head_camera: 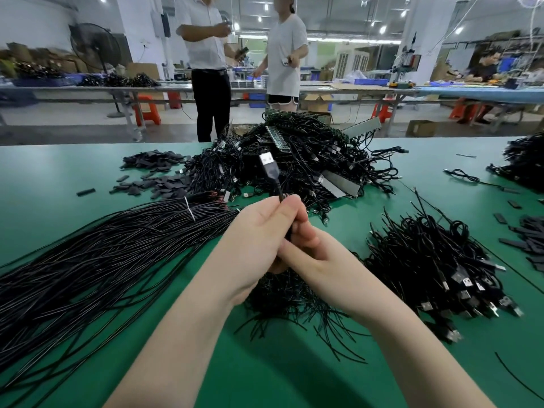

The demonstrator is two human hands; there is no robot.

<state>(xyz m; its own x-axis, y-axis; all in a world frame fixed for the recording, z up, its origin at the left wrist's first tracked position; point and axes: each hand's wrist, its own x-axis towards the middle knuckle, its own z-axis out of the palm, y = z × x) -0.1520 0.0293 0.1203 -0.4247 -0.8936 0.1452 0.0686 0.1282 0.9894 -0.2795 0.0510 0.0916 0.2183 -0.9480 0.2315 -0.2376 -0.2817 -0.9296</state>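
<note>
Both hands are meeting above the green table (279, 378). Left hand (256, 240) is pinching the USB cable (272, 172) below its upward-pointing plug. Right hand (306, 248) is curling its fingers round the same cable lower down, touching the left hand. Tied wire bundle (103, 254) is lying left, plugged cable pile (435, 260) right. Big cable heap (300, 154) is sitting behind, black sleeve pieces (156, 163) beside it. Two people (210, 48) are standing beyond the table.

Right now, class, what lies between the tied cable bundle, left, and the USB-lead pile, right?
Head view: left hand and right hand gripping a USB cable, over loose wires.
</note>
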